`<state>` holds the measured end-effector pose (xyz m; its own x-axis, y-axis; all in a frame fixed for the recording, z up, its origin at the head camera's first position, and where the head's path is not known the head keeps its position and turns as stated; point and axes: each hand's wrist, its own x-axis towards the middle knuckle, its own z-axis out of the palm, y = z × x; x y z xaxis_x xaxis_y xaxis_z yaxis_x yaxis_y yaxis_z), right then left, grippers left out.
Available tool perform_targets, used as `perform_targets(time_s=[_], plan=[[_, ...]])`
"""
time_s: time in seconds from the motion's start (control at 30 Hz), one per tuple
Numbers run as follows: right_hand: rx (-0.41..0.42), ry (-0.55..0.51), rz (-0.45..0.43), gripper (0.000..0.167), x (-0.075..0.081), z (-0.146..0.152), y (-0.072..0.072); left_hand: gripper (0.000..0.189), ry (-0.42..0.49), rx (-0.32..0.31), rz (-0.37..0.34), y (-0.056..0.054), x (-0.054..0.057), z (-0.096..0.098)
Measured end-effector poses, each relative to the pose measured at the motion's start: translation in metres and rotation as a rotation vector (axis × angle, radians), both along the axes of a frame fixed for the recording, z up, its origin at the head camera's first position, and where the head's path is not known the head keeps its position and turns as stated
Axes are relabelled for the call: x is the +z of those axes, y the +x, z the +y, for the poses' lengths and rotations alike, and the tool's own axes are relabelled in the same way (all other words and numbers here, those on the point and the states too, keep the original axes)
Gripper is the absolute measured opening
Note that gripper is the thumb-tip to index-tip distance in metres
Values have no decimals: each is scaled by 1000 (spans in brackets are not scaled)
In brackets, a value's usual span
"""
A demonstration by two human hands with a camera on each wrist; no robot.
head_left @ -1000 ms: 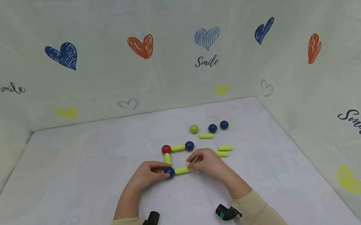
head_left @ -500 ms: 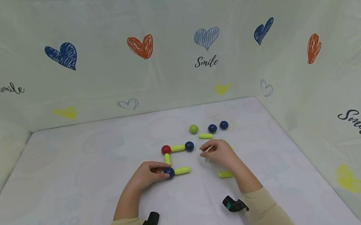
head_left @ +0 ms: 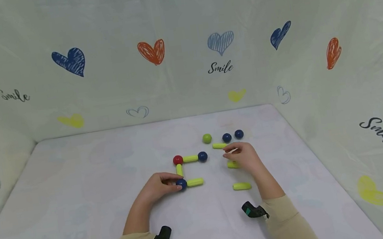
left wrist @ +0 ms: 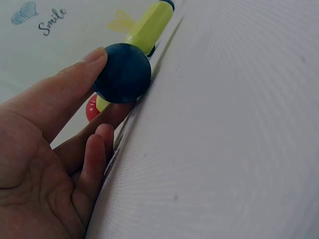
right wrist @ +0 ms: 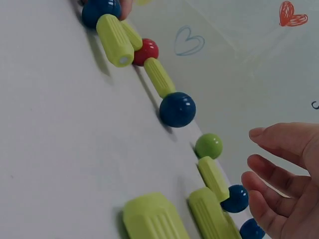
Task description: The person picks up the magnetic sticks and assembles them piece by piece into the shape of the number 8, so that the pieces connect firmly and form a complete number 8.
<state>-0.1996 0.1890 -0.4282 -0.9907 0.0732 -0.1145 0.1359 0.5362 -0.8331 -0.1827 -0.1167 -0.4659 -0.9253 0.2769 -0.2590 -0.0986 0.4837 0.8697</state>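
Observation:
My left hand (head_left: pixel 157 187) pinches a blue ball (left wrist: pixel 124 74) between thumb and fingers. From that ball one yellow-green rod (head_left: pixel 195 182) points right, its far end bare. Another rod (head_left: pixel 179 170) leads back to a red ball (head_left: pixel 178 160). A third rod (head_left: pixel 190 158) joins the red ball to a second blue ball (head_left: pixel 202 156). To the right, my right hand (head_left: pixel 246 156) hovers over loose rods with its fingers relaxed and nothing in them. It partly covers one loose rod (head_left: pixel 233 165); further loose rods behind it are partly hidden.
A loose rod (head_left: pixel 242 186) lies in front of the right hand, another rod (head_left: pixel 219 146) behind it. At the back stand a green ball (head_left: pixel 207 138) and two blue balls, one nearer (head_left: pixel 226 137) and one further right (head_left: pixel 239 134). Fabric walls surround the white table (head_left: pixel 85 171).
My right hand has left the end of the front rod and moved right and back. A loose rod at the front right has come into view. The left hand keeps its hold.

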Motion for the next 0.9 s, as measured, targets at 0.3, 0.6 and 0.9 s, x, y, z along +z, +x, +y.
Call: perform_targets(time_s=[0.3, 0.6, 0.9], plan=[[-20, 75, 29, 26, 6, 20, -18, 24, -16, -5, 13, -1, -4, 1], [-20, 116, 35, 30, 6, 30, -29, 24, -18, 13, 2, 1, -3, 0], [-69, 179, 59, 32, -1, 37, -37, 24, -9, 2, 14, 2, -2, -1]])
